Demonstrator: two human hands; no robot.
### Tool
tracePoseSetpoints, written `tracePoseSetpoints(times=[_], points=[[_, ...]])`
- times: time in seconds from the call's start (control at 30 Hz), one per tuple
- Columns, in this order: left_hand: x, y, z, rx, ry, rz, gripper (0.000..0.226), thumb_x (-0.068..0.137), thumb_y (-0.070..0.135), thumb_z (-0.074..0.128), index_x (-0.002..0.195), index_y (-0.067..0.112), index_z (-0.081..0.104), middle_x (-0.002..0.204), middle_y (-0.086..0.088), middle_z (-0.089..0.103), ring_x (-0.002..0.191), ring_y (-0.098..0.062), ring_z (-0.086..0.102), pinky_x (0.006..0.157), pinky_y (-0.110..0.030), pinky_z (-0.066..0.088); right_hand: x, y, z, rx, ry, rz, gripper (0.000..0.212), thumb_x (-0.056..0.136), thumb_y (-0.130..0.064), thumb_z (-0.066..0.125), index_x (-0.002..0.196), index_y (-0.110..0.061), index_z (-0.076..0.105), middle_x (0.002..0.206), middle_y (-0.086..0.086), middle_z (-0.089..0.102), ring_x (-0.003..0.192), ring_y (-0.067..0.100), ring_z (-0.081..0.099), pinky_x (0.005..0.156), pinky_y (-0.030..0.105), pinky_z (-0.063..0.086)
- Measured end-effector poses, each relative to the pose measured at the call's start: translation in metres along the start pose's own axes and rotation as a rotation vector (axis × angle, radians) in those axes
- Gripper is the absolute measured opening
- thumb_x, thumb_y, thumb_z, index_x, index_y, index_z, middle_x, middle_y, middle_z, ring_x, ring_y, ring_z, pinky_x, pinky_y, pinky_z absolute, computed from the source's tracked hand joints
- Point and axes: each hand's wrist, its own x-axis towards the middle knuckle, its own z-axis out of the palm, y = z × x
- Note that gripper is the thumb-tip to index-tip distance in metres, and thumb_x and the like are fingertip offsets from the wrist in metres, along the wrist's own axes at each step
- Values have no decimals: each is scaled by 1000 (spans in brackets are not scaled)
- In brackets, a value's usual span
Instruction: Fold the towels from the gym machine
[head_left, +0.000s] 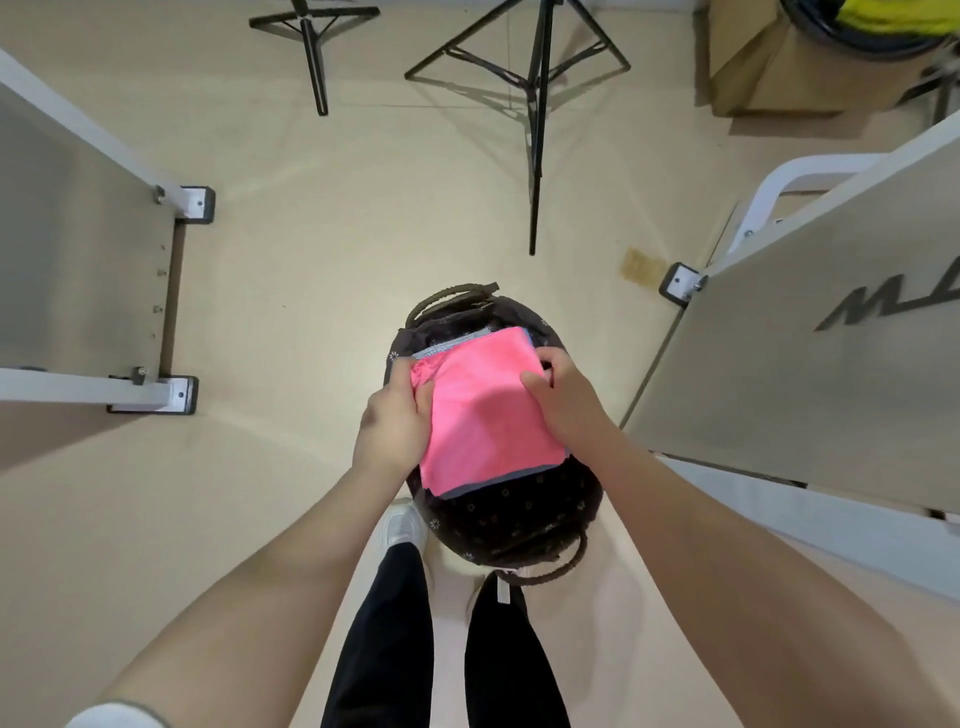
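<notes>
Head view, looking straight down at the floor. A folded bright pink cloth towel lies over the open mouth of a dark brown round fabric basket with a small flower print, which stands on the beige floor just ahead of the person's feet. A thin grey-blue edge of another folded towel shows under the pink one along its far and near edges. Left hand: fingers curled round the left edge of the pink towel, gripping it. Right hand: fingers bent over the far right corner of the pink towel, thumb on top, pinching it. The basket's rope handles stick out at its far and near rims. Black trouser legs and a white shoe sit just beside the basket's near-left rim. Pale machine panels on white frames stand to the left and to the right of the basket; the right one is near it, the left one well apart. Black tripod legs stand on the far floor, and a cardboard box sits at the far right corner.
</notes>
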Motion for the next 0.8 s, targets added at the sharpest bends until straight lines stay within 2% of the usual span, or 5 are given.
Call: tracePoseSetpoints(times=[0.1,0.3,0.43,0.57,0.8], points=[[6,0,6,-22,-23,-24,42,97,22,41,134,6,28,111,-23,60,99,-41,58,68,-34,37,7,7,10,-66,53,-14,35,94,-17,44,128,-9,45,103,4,55,90,19,51,74,25,32],[-11,0,26,265,82,436,51,90,16,46,139,4,35,148,-17,33,137,-31,30,115,-44,23,-11,2,40,-516,352,-306,42,88,-12,44,129,-2,45,130,17,52,116,32,50,98,40,39],[-11,-19,41,343,-155,565,54,91,28,35,141,9,30,146,-17,39,139,-33,31,116,-48,21,-23,19,61,-724,96,-491,54,86,-24,33,130,1,50,134,17,54,124,30,53,104,45,43],[-9,-40,42,584,-133,617,87,80,60,44,142,-1,32,151,-20,30,142,-31,23,115,-43,18,-27,42,51,-963,25,-535,62,90,-41,32,140,-3,39,144,13,44,134,29,41,109,43,22],[-27,-29,24,724,-223,490,118,61,80,41,144,-2,25,153,-21,19,142,-34,23,116,-40,6,-52,51,25,-1032,45,-299,81,80,-55,53,139,-2,40,145,15,43,134,29,41,113,42,19]])
